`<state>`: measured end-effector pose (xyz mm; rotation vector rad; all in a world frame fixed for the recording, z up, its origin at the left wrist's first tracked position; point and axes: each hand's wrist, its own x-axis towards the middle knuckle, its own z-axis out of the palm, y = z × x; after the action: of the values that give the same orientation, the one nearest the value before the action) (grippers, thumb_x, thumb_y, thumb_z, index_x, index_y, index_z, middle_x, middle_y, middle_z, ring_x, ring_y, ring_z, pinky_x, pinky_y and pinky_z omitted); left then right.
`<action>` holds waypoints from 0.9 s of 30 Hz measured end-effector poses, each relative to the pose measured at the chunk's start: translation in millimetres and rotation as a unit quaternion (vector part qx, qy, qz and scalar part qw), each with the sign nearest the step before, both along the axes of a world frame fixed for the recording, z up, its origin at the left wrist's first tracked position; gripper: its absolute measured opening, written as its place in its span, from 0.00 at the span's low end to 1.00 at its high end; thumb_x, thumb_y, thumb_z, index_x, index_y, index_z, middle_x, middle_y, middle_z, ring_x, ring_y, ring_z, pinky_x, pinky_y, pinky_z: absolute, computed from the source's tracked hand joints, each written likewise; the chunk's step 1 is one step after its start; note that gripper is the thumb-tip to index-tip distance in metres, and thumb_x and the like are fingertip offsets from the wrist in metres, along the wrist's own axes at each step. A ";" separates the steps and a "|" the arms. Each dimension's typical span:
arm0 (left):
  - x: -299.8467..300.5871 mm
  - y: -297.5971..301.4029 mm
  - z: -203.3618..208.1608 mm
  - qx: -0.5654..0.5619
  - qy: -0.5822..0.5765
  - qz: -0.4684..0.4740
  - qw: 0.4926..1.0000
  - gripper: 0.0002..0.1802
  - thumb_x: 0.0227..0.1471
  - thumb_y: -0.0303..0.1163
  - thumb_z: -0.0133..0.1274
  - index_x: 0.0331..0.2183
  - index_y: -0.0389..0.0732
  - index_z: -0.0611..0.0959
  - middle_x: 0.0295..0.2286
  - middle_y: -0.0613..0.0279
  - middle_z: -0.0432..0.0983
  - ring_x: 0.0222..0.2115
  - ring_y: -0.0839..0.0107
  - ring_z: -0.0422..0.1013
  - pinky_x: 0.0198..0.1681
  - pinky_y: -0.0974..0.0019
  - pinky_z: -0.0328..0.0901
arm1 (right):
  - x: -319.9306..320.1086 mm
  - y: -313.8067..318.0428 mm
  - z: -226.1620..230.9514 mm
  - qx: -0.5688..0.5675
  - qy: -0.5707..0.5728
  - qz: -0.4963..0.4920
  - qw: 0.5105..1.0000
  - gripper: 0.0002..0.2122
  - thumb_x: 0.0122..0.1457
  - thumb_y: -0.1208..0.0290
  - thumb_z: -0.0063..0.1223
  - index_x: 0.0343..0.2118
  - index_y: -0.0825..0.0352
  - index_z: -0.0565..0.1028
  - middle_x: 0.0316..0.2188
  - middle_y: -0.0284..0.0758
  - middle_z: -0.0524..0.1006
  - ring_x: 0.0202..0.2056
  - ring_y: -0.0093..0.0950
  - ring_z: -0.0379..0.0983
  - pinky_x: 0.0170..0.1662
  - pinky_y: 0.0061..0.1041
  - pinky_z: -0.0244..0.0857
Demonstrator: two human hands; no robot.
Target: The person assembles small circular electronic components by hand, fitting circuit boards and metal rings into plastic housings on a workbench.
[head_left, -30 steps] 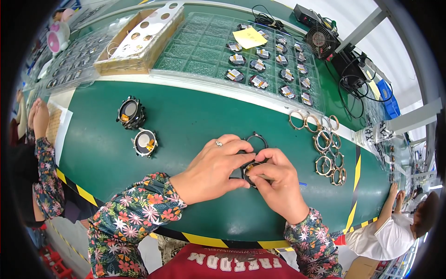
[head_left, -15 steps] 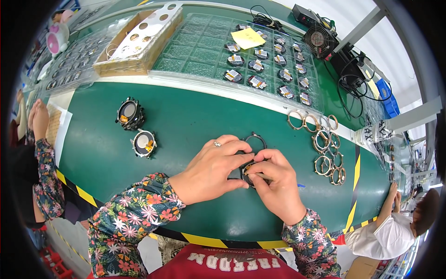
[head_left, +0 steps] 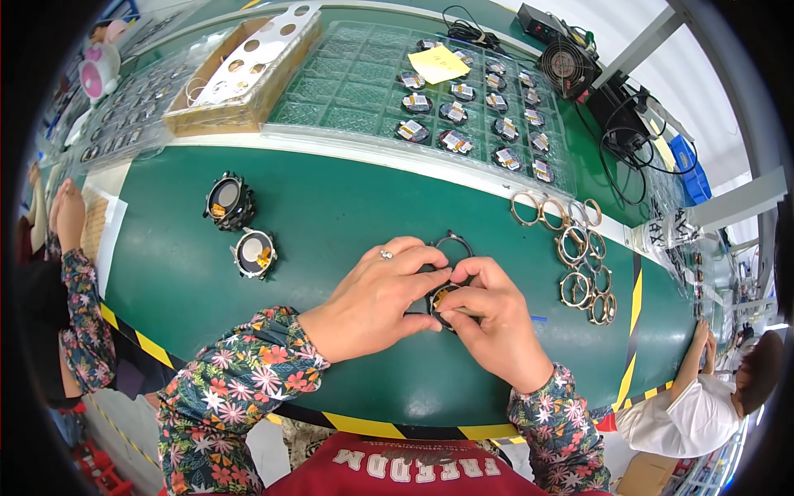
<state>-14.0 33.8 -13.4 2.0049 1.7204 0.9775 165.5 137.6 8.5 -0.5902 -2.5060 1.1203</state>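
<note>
On the green bench in front of me lies a small round watch case (head_left: 443,298) with a dark rim and a gold-coloured part inside, mostly covered by my fingers. My left hand (head_left: 380,289) steadies it from the left, thumb and index finger on its edge. Over its right side, my right hand (head_left: 490,318) is closed in a pinch at the case. A thin blue tip (head_left: 539,318) sticks out to the right from behind that hand and looks like the end of a slim tool. Just beyond my fingertips lies a dark ring (head_left: 454,243).
Gold and silver watch rings (head_left: 573,289) lie in a cluster at right. Watch modules (head_left: 230,202) sit at left. Behind are a clear tray (head_left: 331,103) of round parts with a yellow note (head_left: 438,64), a cardboard box (head_left: 211,117) and a fan (head_left: 567,66). Other people sit at both sides.
My right hand has shifted slightly, and the blue tip behind it has moved a little up and away from me. My left hand stays nearly still at the case.
</note>
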 end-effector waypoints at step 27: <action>1.1 -0.7 6.7 0.027 0.098 0.062 0.993 0.46 0.35 0.44 0.72 0.56 0.44 0.73 0.59 0.52 0.64 0.58 0.50 0.62 0.59 0.49 0.59 | -0.8 -9.1 -5.7 0.078 0.057 -0.059 0.994 0.07 0.48 0.83 0.61 0.30 0.66 0.80 0.42 0.40 0.76 0.40 0.37 0.76 0.41 0.32 0.71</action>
<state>-12.9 33.1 -6.7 2.1114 1.9619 0.9006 164.7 128.6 2.9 -0.6045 -2.3985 0.8801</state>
